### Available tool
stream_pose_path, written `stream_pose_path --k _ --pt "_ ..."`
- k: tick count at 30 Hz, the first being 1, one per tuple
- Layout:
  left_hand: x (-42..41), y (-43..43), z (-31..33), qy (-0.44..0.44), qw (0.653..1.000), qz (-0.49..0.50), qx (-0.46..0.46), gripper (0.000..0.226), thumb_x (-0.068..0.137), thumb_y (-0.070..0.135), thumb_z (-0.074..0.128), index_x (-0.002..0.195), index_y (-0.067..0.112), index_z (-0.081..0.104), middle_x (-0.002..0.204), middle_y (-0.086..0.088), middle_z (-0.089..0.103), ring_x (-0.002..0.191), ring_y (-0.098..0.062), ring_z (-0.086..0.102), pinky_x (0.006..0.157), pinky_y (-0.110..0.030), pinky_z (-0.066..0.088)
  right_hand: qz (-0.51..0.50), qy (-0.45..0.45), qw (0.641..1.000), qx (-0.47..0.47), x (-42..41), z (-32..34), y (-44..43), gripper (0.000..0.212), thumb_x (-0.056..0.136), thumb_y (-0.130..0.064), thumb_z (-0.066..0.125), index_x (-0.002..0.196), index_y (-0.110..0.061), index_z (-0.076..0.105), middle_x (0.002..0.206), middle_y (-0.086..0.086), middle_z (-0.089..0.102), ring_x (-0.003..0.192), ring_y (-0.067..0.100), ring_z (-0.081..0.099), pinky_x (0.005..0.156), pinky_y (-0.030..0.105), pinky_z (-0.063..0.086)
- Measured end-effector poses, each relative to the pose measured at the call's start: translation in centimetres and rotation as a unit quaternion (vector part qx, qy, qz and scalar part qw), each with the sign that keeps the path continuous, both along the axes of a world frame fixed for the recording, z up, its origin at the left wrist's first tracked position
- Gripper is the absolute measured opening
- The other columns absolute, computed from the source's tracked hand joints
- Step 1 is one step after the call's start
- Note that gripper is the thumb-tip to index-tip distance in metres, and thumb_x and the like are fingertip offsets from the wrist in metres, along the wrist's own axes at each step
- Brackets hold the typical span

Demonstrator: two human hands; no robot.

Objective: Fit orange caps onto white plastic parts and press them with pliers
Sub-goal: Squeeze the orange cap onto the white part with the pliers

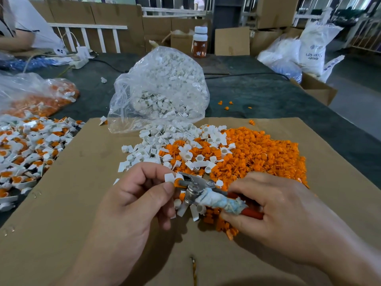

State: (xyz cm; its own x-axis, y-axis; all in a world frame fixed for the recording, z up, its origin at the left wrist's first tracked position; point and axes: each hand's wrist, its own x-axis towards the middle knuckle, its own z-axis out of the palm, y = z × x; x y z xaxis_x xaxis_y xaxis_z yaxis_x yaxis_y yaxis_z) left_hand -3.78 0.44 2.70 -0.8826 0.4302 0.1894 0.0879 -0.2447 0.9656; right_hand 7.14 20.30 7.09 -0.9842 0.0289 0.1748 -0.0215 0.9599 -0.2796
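Head: left fingers [162,190] pinch white part [169,177] at pliers [195,188] tip; right fingers [247,182] clamp handles [252,213].

Red handles of the pliers [192,187] mostly hidden inside the right hand [274,205], capped white part [171,178] partly behind the left hand [132,195], pile of capped parts [24,153] cut off at left edge

A cardboard sheet [82,203] lies on the bench [257,93], carrying a heap of caps [263,153] at right and loose plastic parts [148,141] just left of it, mingling where they meet. Behind the parts sits a bag [165,85] of more; off the sheet's left edge, capped pieces [26,153] lie before a second bag [37,96].
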Motion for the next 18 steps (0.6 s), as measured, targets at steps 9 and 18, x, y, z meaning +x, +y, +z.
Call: stream_pose_path --k 9,18 --pt "0.5 0.1 0.7 -0.003 0.999 0.033 -0.013 0.021 0.084 0.002 0.064 0.074 0.02 0.07 0.055 -0.004 0.057 0.047 -0.014 0.054 0.04 -0.024 0.045 0.003 0.031 1.0 -0.004 -0.2 -0.5 -0.2 0.038 0.081 -0.069 0.045 0.088 -0.036 0.064 0.073 -0.02 0.054 0.065 0.002 0.051 0.052 0.019 0.041" --pt "0.5 0.4 0.3 -0.118 0.988 0.023 -0.102 0.022 0.082 0.0 0.061 0.07 0.016 0.069 0.064 -0.014 0.066 0.045 -0.018 0.054 0.038 -0.026 0.042 -0.096 -0.001 0.989 0.109 -1.5 -1.7 1.5 0.075 0.074 -0.079 0.032 0.118 -0.026 0.061 0.101 -0.011 0.059 0.095 0.015 0.053 0.084 0.036 0.045"
